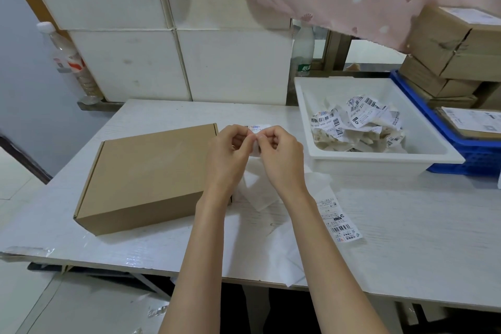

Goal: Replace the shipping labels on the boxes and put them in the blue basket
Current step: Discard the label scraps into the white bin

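Both forearms raised over table edge [81, 255]. Left hand [230, 152] and right hand [279, 154] pinching shipping label [256, 127], probably peeling backing. Bare box [151, 173] just left of hands; blue basket [477, 154] far right. Next: press label flat onto box lid.

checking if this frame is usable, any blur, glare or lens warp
Head view: soft, even light; the hands and the label they pinch look slightly soft; wide-angle bowing bends the table edge and wall tiles; faint sheen on the tape at the table's left corner.
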A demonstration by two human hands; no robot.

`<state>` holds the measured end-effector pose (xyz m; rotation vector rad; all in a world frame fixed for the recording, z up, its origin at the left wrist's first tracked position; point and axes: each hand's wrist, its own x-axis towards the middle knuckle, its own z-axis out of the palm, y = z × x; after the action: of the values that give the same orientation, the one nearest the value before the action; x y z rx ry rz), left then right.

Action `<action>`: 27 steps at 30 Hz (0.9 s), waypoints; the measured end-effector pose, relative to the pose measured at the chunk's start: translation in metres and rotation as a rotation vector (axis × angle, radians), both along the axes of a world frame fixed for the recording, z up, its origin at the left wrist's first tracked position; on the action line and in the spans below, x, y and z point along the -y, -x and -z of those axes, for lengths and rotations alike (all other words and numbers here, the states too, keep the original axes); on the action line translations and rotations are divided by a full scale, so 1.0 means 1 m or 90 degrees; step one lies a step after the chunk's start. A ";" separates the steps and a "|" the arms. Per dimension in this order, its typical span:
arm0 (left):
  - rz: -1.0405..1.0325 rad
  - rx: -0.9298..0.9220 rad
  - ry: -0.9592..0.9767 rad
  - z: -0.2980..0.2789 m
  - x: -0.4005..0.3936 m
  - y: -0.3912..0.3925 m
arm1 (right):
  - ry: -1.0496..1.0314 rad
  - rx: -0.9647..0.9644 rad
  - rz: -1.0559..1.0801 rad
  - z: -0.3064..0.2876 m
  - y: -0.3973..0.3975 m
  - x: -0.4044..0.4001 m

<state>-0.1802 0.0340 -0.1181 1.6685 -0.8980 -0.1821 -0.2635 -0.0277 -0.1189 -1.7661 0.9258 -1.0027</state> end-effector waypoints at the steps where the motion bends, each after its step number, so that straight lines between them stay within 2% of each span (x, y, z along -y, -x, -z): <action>1: 0.004 -0.002 0.001 0.000 0.000 0.000 | -0.006 -0.005 0.003 -0.001 0.000 0.000; 7: 0.033 -0.015 -0.001 0.004 0.001 0.001 | -0.052 -0.005 -0.006 0.000 0.000 0.001; 11: 0.044 0.022 -0.012 0.006 0.003 -0.002 | -0.080 0.019 -0.033 -0.001 0.004 0.002; 20: 0.029 0.084 -0.015 0.011 0.008 0.004 | -0.108 -0.012 0.039 0.001 0.000 0.012; 24: -0.052 0.020 -0.033 0.004 0.000 -0.005 | -0.115 0.013 0.100 0.001 0.007 0.025; 27: -0.023 -0.076 -0.006 -0.006 0.001 -0.003 | -0.093 0.029 0.075 -0.001 0.005 0.018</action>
<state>-0.1776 0.0335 -0.1125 1.6633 -0.7780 -0.2579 -0.2683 -0.0455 -0.1178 -1.5760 1.0577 -1.0182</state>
